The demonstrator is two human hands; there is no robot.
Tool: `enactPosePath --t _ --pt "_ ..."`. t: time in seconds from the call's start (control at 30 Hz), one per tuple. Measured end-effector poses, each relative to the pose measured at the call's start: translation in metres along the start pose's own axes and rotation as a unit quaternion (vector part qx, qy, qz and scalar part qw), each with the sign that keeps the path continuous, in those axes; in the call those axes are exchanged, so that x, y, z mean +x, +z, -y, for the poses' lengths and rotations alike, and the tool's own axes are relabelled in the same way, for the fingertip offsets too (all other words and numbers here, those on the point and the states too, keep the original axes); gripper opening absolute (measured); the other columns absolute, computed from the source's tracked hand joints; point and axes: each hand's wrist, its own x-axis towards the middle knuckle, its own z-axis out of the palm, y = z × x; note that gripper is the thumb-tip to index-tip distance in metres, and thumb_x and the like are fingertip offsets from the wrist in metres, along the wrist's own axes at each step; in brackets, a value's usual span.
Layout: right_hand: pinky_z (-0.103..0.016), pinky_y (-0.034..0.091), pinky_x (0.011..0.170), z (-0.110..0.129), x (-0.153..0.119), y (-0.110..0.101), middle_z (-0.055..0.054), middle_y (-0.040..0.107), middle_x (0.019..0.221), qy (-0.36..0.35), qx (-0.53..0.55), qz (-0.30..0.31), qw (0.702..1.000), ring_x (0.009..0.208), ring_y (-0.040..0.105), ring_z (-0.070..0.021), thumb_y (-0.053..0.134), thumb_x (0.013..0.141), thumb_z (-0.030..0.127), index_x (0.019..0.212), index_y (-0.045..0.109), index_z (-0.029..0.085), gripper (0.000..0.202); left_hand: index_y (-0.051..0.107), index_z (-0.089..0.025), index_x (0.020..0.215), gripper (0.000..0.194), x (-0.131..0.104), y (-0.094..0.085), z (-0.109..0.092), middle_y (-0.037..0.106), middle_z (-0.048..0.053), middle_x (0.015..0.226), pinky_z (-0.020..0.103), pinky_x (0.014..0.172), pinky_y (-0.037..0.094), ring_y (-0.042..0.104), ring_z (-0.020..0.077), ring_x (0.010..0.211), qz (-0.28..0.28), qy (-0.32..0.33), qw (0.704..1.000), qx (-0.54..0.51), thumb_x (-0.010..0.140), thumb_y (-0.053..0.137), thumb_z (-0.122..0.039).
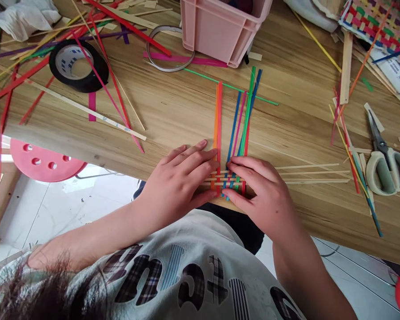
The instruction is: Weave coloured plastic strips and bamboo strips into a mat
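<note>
A small weave of coloured strips (pixel 219 120) and pale strips (pixel 315 174) lies at the table's near edge. Orange and red strips run upright on its left; blue, pink, green and red ones stand to their right, fanning slightly. The pale strips cross them and stick out to the right. My left hand (pixel 182 178) lies flat with its fingers stretched out, tips on the orange and red strips. From the right, my right hand (pixel 263 191) curls over the weave, fingertips and thumb at the blue strips. Its palm hides part of the crossing.
Black tape (pixel 102 73) and loose coloured strips lie at the left. A tape ring (pixel 149 46) rests by a pink basket (pixel 216 33). Scissors (pixel 385 155), scattered strips and a woven multicoloured piece (pixel 373 26) are at the right. A thin green strip (pixel 203 77) lies behind the weave.
</note>
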Motion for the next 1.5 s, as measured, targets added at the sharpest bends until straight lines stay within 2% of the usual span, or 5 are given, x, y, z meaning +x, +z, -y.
enactPosePath --t 0.33,0.53,1.0,1.3,1.5 --pt "-0.046 0.053 0.094 -0.002 0.001 0.000 -0.010 0.064 0.123 -0.005 -0.001 0.015 1.000 0.113 0.060 -0.0258 0.068 0.084 0.023 0.119 0.064 0.020 0.035 0.058 -0.020 0.121 0.038 0.003 0.002 -0.003 0.059 0.007 0.137 0.045 0.113 0.038 0.043 0.0260 0.139 -0.006 -0.003 1.000 0.014 0.093 0.055 -0.046" --pt "-0.044 0.054 0.091 0.000 0.002 0.000 -0.013 0.063 0.122 -0.007 -0.014 0.019 1.000 0.110 0.059 -0.0255 0.070 0.083 0.023 0.116 0.066 0.015 0.034 0.057 -0.020 0.121 0.041 0.003 0.001 -0.003 0.059 0.006 0.138 0.043 0.113 0.037 0.044 0.0243 0.138 0.000 -0.014 1.000 0.008 0.092 0.055 -0.049" --pt "-0.044 0.055 0.088 0.003 0.002 0.003 -0.012 0.062 0.119 0.003 -0.032 0.014 0.999 0.108 0.058 -0.0264 0.071 0.082 0.026 0.111 0.069 0.016 0.031 0.058 -0.020 0.122 0.042 0.006 0.000 -0.002 0.060 0.005 0.136 0.044 0.110 0.040 0.048 0.0246 0.135 -0.006 -0.002 1.000 0.003 0.093 0.054 -0.050" --pt "-0.038 0.052 0.100 -0.003 -0.001 0.001 -0.013 0.065 0.123 -0.011 -0.005 -0.014 1.000 0.113 0.061 -0.0229 0.071 0.082 0.024 0.122 0.063 0.011 0.043 0.057 -0.018 0.121 0.041 0.005 -0.001 -0.001 0.059 0.009 0.136 0.042 0.110 0.040 0.047 0.0252 0.135 -0.014 -0.011 1.000 -0.004 0.092 0.058 -0.047" --pt "-0.041 0.050 0.103 -0.006 -0.003 -0.006 -0.011 0.063 0.128 -0.003 0.011 0.007 1.000 0.117 0.059 -0.0237 0.073 0.080 0.026 0.124 0.060 0.014 0.047 0.055 -0.017 0.125 0.047 0.003 0.000 0.003 0.056 0.010 0.139 0.042 0.111 0.038 0.046 0.0251 0.136 -0.018 0.005 1.000 -0.014 0.091 0.057 -0.050"
